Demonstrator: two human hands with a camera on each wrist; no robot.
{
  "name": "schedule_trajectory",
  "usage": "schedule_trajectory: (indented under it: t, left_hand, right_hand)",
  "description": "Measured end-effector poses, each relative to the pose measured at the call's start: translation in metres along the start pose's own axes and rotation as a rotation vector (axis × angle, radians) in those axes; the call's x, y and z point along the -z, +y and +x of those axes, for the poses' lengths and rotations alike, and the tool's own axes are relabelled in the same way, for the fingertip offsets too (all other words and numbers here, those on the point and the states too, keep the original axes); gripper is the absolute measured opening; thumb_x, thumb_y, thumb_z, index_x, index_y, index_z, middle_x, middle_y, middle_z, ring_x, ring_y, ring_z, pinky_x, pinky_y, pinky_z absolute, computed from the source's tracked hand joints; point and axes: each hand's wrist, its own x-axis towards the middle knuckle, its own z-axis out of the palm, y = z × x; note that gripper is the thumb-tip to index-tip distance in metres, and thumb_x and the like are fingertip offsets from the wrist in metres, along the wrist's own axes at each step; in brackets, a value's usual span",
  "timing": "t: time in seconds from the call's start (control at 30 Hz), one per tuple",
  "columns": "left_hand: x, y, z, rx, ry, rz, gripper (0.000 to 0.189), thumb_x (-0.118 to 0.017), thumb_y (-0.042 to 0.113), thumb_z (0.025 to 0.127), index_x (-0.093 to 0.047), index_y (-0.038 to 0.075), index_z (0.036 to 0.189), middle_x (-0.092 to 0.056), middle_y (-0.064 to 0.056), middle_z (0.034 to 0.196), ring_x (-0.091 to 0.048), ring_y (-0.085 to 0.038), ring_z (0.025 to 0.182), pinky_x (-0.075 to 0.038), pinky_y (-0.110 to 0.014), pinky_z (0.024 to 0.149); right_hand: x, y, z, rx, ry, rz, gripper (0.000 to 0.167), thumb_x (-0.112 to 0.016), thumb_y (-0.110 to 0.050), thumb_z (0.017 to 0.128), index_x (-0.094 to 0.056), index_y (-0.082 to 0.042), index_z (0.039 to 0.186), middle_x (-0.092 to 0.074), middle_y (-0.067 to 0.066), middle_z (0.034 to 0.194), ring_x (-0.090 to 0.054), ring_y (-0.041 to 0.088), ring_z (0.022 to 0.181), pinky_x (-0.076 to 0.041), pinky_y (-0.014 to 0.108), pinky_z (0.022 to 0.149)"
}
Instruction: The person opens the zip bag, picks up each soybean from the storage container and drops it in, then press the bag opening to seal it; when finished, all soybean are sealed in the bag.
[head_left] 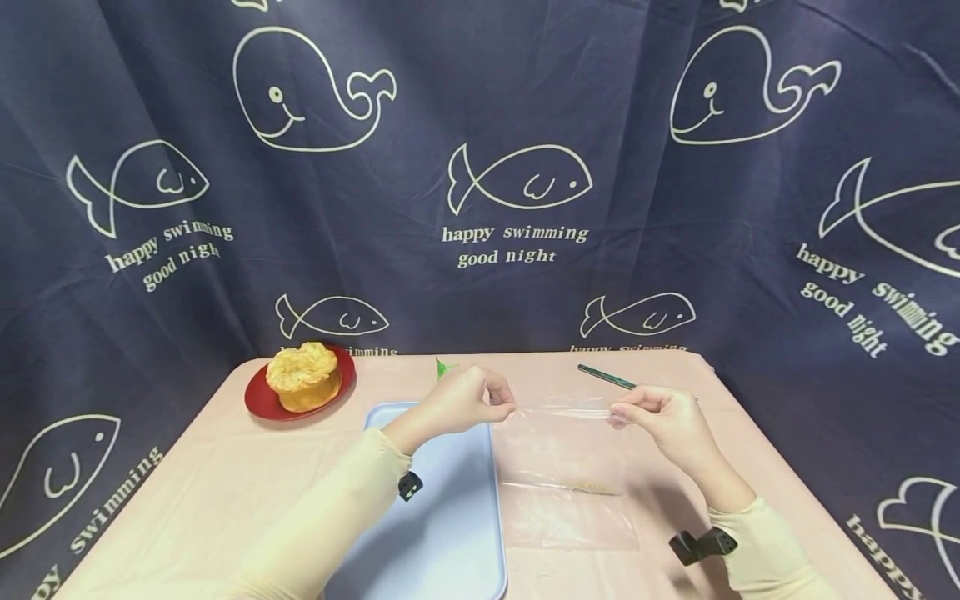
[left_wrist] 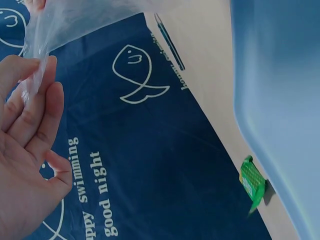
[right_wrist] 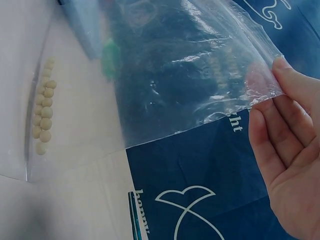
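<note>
A clear plastic bag hangs between my two hands, its top edge drawn out sideways. My left hand pinches the top left corner between thumb and fingers, and in the left wrist view the film gathers in folds there. The opposite top corner is pinched by my right hand. Low in the bag, several small round pale beige pellets lie in a row along a crease. In the head view, the bag's lower part is just right of the blue tray, close over the table.
A light blue tray lies under my left forearm. Back left, a golden round cake sits on a red plate. A green packet lies beyond the tray, and a dark green pen behind my right hand. A dark fish-print curtain hangs behind the table.
</note>
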Motion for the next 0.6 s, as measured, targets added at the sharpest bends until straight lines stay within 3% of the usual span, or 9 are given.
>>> schedule_trajectory:
  t: [0.3, 0.6]
  left_hand:
    - [0.006, -0.006, -0.01, 0.013, 0.016, -0.019, 0.008, -0.077, 0.015, 0.085, -0.078, 0.021, 0.08, -0.064, 0.022, 0.069, -0.058, 0.002, 0.071, -0.047, -0.024, 0.067]
    - [0.002, -0.015, -0.013, 0.051, 0.024, -0.121, 0.009, -0.077, 0.011, 0.085, -0.077, 0.019, 0.081, -0.065, 0.021, 0.069, -0.06, 0.0, 0.075, -0.049, -0.026, 0.074]
  right_hand:
    - [0.003, 0.003, 0.001, 0.005, 0.011, -0.007, 0.004, -0.07, 0.006, 0.091, -0.073, 0.008, 0.091, -0.076, 0.009, 0.078, -0.074, 0.012, 0.07, -0.056, 0.022, 0.075]
    - [0.003, 0.007, 0.004, -0.036, 0.007, -0.008, 0.009, -0.071, 0.003, 0.093, -0.072, 0.011, 0.092, -0.075, 0.01, 0.078, -0.074, 0.014, 0.07, -0.058, 0.025, 0.072]
